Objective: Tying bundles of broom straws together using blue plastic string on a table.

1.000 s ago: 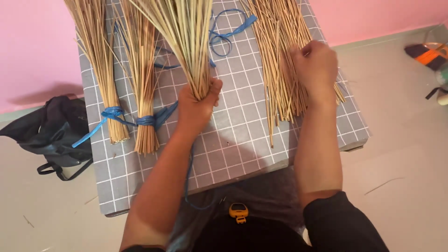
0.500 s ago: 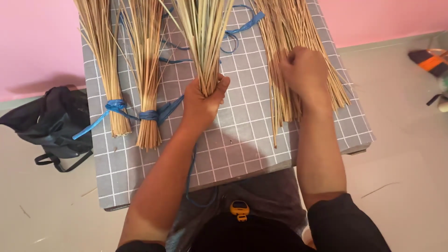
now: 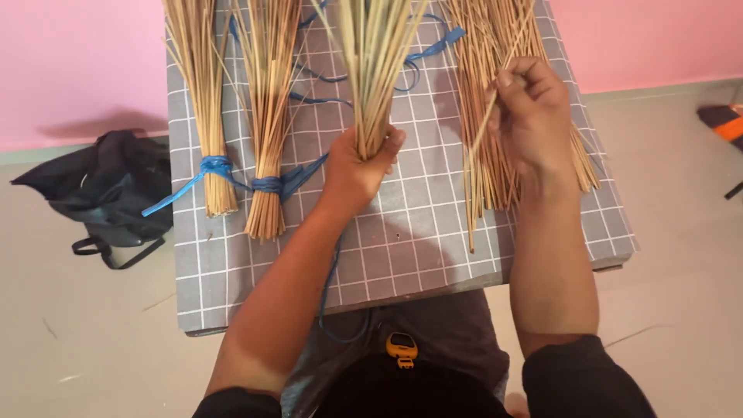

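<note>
Straw bundle (image 3: 371, 70) sits at 12 o'clock on the grey checked pad (image 3: 402, 248), upright-ish, fanning away from the person. Left hand (image 3: 357, 166) is wrapped tight around its cut end, thumb across the front, fist fully closed on the stalks.

Right hand (image 3: 534, 116) at 1 o'clock, over the loose pile of stalks (image 3: 495, 162). Fingers curled in, pinching one single stalk (image 3: 484, 128) between thumb and forefinger; stalk runs diagonally down toward 7 o'clock from the fingertips. Grip narrow, holding just that one piece as far as I can tell.

At 10–11 o'clock, two finished bundles lie side by side on the pad: far-left bundle (image 3: 203, 101) and second bundle (image 3: 269, 116), each cinched near the cut end with blue ribbon (image 3: 267, 184). More blue ribbon loops at 12 o'clock behind the held bundle.

Black bag (image 3: 108, 190) on the floor at 9 o'clock, just off the pad edge. Small yellow device (image 3: 402, 346) at 6 o'clock on the person's lap. Pink wall (image 3: 77, 62) behind.
</note>
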